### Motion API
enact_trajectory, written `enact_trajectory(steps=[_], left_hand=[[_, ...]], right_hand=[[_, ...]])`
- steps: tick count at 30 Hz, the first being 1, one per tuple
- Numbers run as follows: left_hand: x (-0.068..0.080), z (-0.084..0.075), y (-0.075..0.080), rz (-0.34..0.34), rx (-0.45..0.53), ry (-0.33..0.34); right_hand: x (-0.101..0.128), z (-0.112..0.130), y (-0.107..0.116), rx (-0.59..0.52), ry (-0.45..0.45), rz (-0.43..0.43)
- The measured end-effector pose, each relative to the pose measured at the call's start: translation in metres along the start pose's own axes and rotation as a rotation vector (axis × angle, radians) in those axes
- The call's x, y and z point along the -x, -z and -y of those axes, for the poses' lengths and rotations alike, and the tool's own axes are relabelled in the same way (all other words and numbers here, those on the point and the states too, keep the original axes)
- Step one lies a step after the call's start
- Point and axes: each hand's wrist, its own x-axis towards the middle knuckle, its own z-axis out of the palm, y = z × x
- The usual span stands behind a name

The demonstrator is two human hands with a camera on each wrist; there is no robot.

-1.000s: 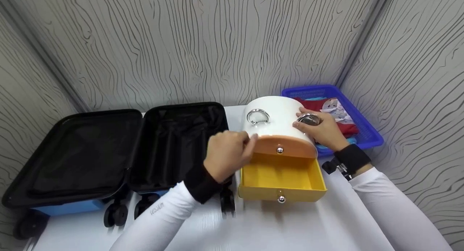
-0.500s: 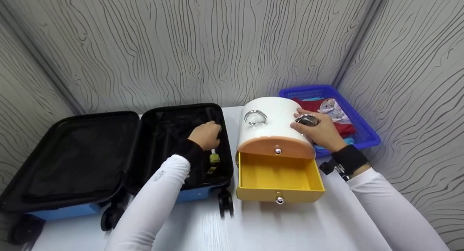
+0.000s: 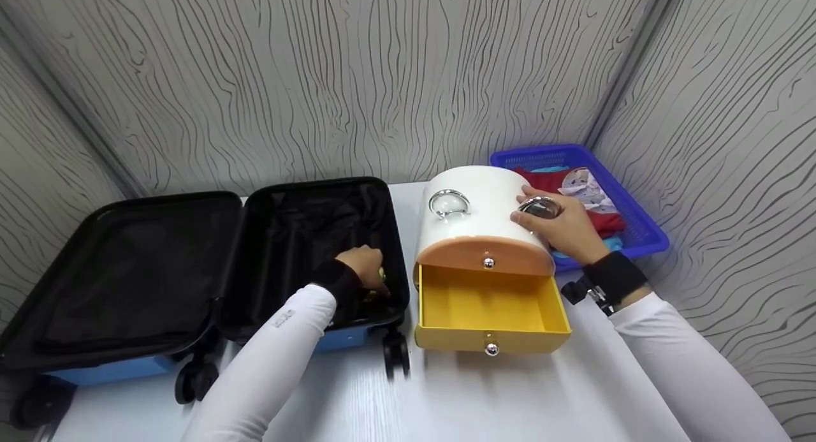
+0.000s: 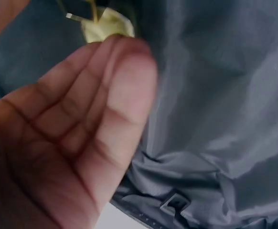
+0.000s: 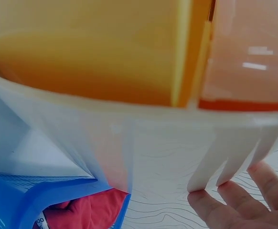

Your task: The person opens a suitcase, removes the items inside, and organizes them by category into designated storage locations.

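Observation:
My left hand [image 3: 362, 266] is low in the right half of an open black-lined suitcase [image 3: 306, 238], near its front right corner. It pinches a small yellow-green bottle [image 3: 381, 275] at its fingertips; in the left wrist view the bottle [image 4: 105, 26] shows just past the fingers [image 4: 110, 95]. My right hand [image 3: 564, 230] rests on top of a white rounded drawer cabinet [image 3: 488, 203], with straight fingers [image 5: 234, 205] beside a silver ring handle [image 3: 540, 207]. The cabinet's yellow bottom drawer [image 3: 494, 308] is pulled out and looks empty. The orange upper drawer [image 3: 488, 256] is closed.
A blue basket [image 3: 641, 228] holding red and patterned cloth [image 3: 590, 193] stands behind the cabinet at the right. The suitcase's left half [image 3: 134, 270] lies open, and its wheels [image 3: 395, 356] face me. Patterned grey walls enclose the white table [image 3: 484, 397].
My left hand went from the cabinet's front into the suitcase with the bottle, then lowered toward the front right corner. My right hand stayed on the cabinet.

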Motion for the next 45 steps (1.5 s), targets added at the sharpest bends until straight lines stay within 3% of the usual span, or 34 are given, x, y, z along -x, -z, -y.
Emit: enact_trajectory(steps=[4, 7, 10, 16, 23, 29, 32, 37, 40, 45], left_hand=[[-0.050, 0.037, -0.044, 0.065, -0.003, -0.034], [-0.054, 0.037, -0.049, 0.108, 0.006, -0.024], [-0.033, 0.019, -0.031, 0.112, 0.025, 0.004], [0.034, -0.023, 0.038, 0.006, 0.112, 0.008], [0.070, -0.033, 0.088, -0.140, 0.182, -0.084], [0.113, -0.062, 0.119, -0.292, 0.211, -0.192], [0.129, -0.081, 0.127, -0.307, 0.229, -0.285], [0.138, -0.114, 0.124, -0.234, 0.202, -0.455], [0.135, -0.130, 0.115, -0.197, 0.136, -0.500], [0.121, -0.152, 0.098, -0.127, -0.001, -0.508]], right_hand=[[0.000, 0.000, 0.000, -0.005, -0.003, 0.000], [0.000, -0.002, 0.000, -0.006, -0.002, -0.001], [-0.001, -0.003, -0.001, -0.003, 0.001, -0.003], [-0.002, -0.003, -0.001, 0.002, 0.005, -0.008], [0.000, -0.001, -0.001, -0.001, 0.039, -0.004], [0.001, -0.002, 0.000, -0.006, 0.026, 0.004], [0.001, -0.002, 0.000, -0.013, 0.026, 0.004], [0.001, -0.002, 0.000, -0.012, 0.024, -0.008], [0.001, -0.002, 0.000, -0.011, 0.021, -0.008], [0.001, -0.003, -0.001, -0.002, 0.011, -0.001]])
